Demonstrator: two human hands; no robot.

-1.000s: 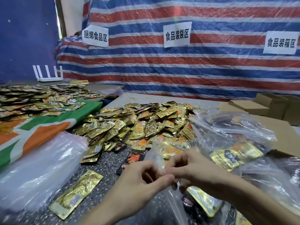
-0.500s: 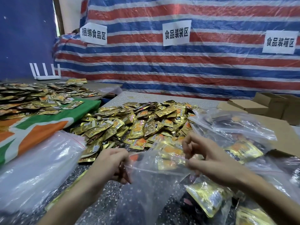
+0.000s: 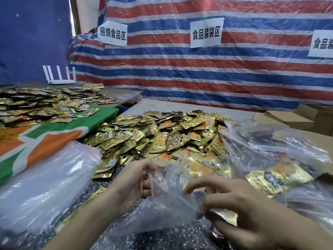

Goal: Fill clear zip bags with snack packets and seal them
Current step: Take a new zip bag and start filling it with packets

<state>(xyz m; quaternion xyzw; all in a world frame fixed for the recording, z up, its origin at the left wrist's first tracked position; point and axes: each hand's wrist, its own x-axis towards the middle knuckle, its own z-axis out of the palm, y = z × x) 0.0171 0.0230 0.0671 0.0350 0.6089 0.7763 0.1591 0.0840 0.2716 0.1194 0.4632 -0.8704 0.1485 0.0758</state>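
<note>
A clear zip bag [image 3: 167, 210] lies low over the speckled counter [image 3: 180, 235], stretched between both hands. The left hand [image 3: 137, 179] has its grip clenched on the bag's upper edge; the right hand [image 3: 239, 210] pinches its near edge. Behind it sprawls a heap of gold snack packets [image 3: 162, 134]; filled bags [image 3: 277, 159] lie at right.

A thin, crumpled clear plastic zip bag [image 3: 167, 210] is lifted at 6 o'clock, its mouth held open. The big heap of small shiny gold foil snack packets [image 3: 162, 134] lies at the centre, toward 12 o'clock from the bag.
</note>
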